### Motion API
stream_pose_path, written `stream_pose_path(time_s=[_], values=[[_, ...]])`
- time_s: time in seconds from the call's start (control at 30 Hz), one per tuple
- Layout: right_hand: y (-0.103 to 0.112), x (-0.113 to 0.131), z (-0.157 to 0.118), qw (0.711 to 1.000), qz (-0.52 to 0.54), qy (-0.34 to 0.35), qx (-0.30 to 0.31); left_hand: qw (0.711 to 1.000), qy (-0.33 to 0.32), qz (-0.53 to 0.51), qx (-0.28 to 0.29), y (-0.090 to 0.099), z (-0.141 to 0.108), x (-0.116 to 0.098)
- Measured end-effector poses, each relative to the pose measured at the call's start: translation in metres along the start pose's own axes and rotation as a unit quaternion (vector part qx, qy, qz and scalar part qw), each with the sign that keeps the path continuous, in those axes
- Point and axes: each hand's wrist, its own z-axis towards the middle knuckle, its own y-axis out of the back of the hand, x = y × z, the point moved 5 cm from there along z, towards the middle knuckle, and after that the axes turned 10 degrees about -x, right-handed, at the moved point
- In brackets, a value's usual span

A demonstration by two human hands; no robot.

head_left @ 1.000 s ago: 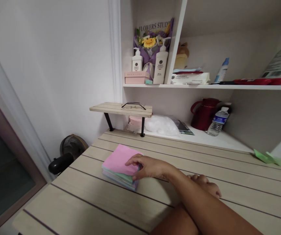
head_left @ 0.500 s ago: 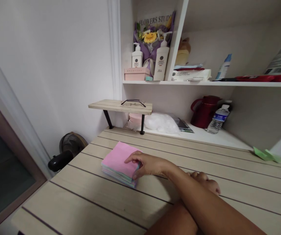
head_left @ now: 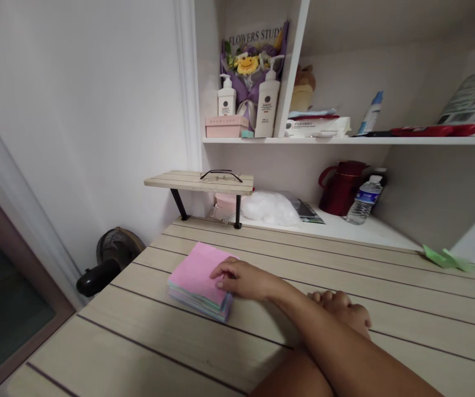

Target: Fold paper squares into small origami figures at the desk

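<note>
Two hands (head_left: 245,280) (head_left: 342,311), one paper stack (head_left: 198,273), two pump bottles (head_left: 227,100) (head_left: 267,107).

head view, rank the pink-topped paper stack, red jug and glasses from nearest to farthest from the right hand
From the right hand:
1. Pink-topped paper stack: at the hand itself, on its left.
2. Glasses: behind, on the small raised wooden shelf.
3. Red jug: at the back, well to the right.
</note>
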Motion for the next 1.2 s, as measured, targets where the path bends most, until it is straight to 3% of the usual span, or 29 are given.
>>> stream_pose_path(time_s=[0.23,0.4,0.6,0.83,1.0,1.1,1.2], values=[[0.009,0.023,-0.014,0.989,-0.088,0.101,-0.059,0.998,-0.033,0.046,-0.029,-0.011,-0.002,-0.001],[0.004,0.024,-0.027,0.972,-0.166,0.168,-0.008,0.994,-0.047,0.088,-0.047,-0.005,-0.005,-0.009],[0.002,0.012,-0.015,0.968,-0.202,0.149,0.004,0.995,-0.024,0.088,-0.031,0.004,-0.006,-0.012],[0.002,0.008,-0.014,0.976,-0.174,0.134,0.006,0.994,-0.028,0.102,-0.029,0.003,-0.006,-0.012],[0.007,0.009,-0.018,0.982,-0.15,0.114,-0.024,0.993,-0.026,0.111,-0.031,0.0,-0.008,-0.015],[0.012,0.017,-0.02,0.972,-0.175,0.142,-0.064,0.994,-0.028,0.093,-0.043,0.002,-0.008,-0.016],[0.006,0.025,-0.021,0.962,-0.182,0.2,-0.04,0.995,-0.025,0.083,-0.041,0.003,-0.007,-0.016]])
